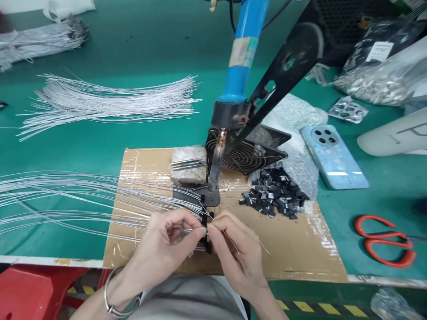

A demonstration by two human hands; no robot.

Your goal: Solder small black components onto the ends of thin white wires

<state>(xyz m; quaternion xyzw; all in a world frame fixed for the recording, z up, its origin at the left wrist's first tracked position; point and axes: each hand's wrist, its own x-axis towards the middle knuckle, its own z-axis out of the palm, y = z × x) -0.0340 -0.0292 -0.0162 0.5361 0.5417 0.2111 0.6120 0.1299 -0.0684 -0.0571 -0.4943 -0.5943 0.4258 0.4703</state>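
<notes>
Silvery wire (265, 248) is pinched by the right hand (245, 260); left hand's (165, 246) grip can't be told. Room's seen toward cardboard's right edge (328, 242).

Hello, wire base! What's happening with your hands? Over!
Left hand pinched, catch hidden; right hand pinching thin strand. White wires trailing left across cardboard. Soldering iron close beyond both hands, possible snag.
</notes>
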